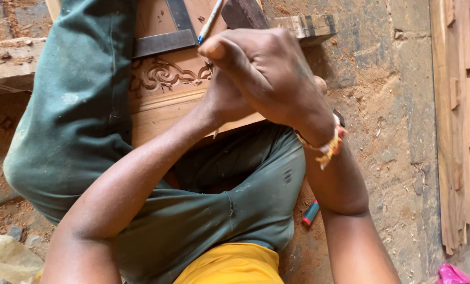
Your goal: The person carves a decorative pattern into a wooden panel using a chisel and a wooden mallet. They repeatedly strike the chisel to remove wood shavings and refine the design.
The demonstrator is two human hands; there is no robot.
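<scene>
A carved wooden panel [164, 92] with scroll patterns lies across my lap, under my green trouser leg [77, 105]. My right hand [266, 73] is curled around a white and blue pen [210, 22], its tip close to the carving. My left hand [222, 100] lies under the right one, mostly hidden, pressing on the panel near the carved band. Whether it holds anything is hidden. A metal try square [166, 37] rests on the panel's upper part.
A dark wooden block [245, 13] and a striped wooden strip [308, 26] lie past the panel. A small red and teal object [310, 213] sits on the dusty floor. Carved wood pieces [461, 121] lean at the right; a pink scrap [453, 275] and a pale plastic bag [8, 257] lie in the corners.
</scene>
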